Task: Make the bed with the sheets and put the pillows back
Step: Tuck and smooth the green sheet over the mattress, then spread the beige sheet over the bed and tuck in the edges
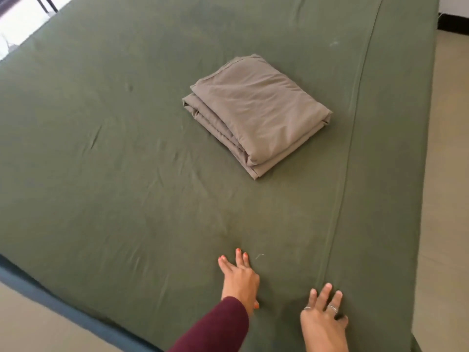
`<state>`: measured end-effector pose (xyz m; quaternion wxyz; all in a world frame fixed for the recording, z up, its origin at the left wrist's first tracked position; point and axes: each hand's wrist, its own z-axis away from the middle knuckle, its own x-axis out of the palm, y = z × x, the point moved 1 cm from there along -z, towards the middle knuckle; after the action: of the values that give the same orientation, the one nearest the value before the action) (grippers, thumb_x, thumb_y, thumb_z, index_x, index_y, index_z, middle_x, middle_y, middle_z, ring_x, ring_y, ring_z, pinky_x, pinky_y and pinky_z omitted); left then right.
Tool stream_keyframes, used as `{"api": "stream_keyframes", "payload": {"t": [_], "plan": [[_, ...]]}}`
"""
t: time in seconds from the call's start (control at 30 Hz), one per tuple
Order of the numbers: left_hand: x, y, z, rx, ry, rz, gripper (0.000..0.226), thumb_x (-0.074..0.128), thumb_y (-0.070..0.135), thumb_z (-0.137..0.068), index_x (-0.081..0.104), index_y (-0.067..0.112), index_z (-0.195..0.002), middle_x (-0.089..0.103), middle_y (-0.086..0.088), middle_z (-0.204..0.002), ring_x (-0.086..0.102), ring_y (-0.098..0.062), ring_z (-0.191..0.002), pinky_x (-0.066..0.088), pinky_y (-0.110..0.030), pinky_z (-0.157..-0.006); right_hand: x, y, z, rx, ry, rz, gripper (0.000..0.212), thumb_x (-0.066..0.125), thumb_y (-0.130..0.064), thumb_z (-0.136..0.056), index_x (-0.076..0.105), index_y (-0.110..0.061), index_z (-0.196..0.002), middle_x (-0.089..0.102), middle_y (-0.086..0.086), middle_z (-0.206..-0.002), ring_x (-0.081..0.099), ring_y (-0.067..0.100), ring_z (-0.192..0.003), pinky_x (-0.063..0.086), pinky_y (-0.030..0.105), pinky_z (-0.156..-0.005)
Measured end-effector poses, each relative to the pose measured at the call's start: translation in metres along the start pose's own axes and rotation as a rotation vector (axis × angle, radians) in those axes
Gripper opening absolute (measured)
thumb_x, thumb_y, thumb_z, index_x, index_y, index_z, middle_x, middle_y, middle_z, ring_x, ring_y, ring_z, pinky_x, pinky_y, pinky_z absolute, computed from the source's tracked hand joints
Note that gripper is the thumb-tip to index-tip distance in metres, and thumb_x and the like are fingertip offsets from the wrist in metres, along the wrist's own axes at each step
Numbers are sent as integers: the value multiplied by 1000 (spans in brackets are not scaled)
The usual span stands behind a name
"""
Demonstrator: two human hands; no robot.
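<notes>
Head view: left hand (pixel 238 278) and right hand (pixel 323 316), fingers spread straight, press flat on the dark green fitted bed sheet (pixel 114 161). Beyond both hands, well apart, lies a folded taupe fabric sheet (pixel 256 113). Right fingers touch a raised seam (pixel 347 161).

A fitted sheet (pixel 127 161) lies spread over the bed (pixel 30 283), covering its whole top. A folded sheet (pixel 256 113) rests on it, right of the middle and toward the far side. A seam (pixel 350 138) runs from the near edge to the far edge, just right of the folded sheet. Both hands lie flat on the fitted sheet at the near edge: the left hand (pixel 239 278) left of the seam, the right hand (pixel 322 316) seemingly touching it. Floor (pixel 446 174) lies right of the bed.
</notes>
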<state>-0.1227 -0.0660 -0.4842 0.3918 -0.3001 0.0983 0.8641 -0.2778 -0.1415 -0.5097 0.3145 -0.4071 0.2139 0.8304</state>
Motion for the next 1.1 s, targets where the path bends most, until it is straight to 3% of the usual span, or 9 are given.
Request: {"api": "stream_keyframes", "payload": {"t": [0.07, 0.13, 0.2, 0.27, 0.33, 0.43, 0.57, 0.8, 1.1], "plan": [[-5, 1, 1, 59, 3, -85, 100, 66, 39, -83, 5, -12, -144, -1, -34, -151, 15, -67, -126, 9, -74, -102, -6, -11, -8, 26, 24, 67, 40, 26, 11, -77, 63, 24, -82, 33, 41, -119, 56, 69, -76, 38, 69, -39], [-3, 3, 5, 102, 41, -107, 94, 60, 36, -89, 2, -13, -143, -7, -35, -149, 12, -68, -126, -8, -82, -89, -50, -27, -4, 113, -400, 95, 39, 32, 9, -80, 60, 25, -101, 24, 42, -134, 53, 67, -98, 44, 72, -56], [24, -1, 0, 62, 113, 40, 114, 65, 48, -81, -11, -7, -143, -23, -26, -147, 13, -66, -128, -30, -78, -73, -81, -44, -16, 43, -426, 281, 39, 47, -10, -93, 54, 4, -129, 34, 31, -145, 48, 45, -124, 49, 56, -90], [47, -17, -3, 81, 179, 239, 150, 76, 69, -45, -9, 3, -148, -14, -10, -155, 28, -56, -130, -21, -75, -93, -129, -54, -31, -79, -453, 307, 35, 58, -30, -90, 65, -13, -120, 62, 11, -126, 60, 27, -116, 52, 36, -92], [81, -31, 1, 203, 406, 311, 137, 63, 81, -44, 9, 16, -152, 9, 2, -159, 27, -38, -137, 5, -65, -106, -180, -79, -52, -111, -158, 204, 31, 52, -38, -93, 68, -17, -110, 68, 3, -115, 64, 23, -109, 51, 30, -86], [116, -55, 18, 355, 814, 181, 52, 41, 56, -87, 46, 38, -136, 42, 14, -145, 26, -21, -141, 25, -49, -105, -229, -122, -109, -60, 323, 74, 53, 42, -53, -96, 55, -10, -124, 57, 14, -127, 54, 29, -116, 45, 35, -84], [140, -58, 15, 421, 760, 275, 52, 55, 53, -74, 52, 45, -126, 48, 17, -139, 43, -16, -131, 31, -44, -104, -237, -159, -176, 22, 325, 112, 98, 49, -62, -88, 7, 0, -150, 15, 27, -155, 29, 39, -138, 33, 52, -103], [136, -64, 9, 385, 668, 520, 38, 43, 59, -81, 52, 46, -116, 60, 20, -124, 52, -13, -118, 31, -44, -103, -232, -151, -193, -108, 393, 258, 37, 45, 0, -93, 46, 3, -130, 58, 21, -125, 56, 33, -115, 49, 40, -86], [142, -73, 40, 313, 625, 317, 49, 42, 45, -86, 45, 38, -134, 40, 10, -147, 30, -20, -139, 24, -46, -108, -272, -108, -107, -305, 405, 308, 25, 42, 2, -91, 57, -9, -108, 65, 11, -110, 62, 32, -103, 37, 33, -68]]}}
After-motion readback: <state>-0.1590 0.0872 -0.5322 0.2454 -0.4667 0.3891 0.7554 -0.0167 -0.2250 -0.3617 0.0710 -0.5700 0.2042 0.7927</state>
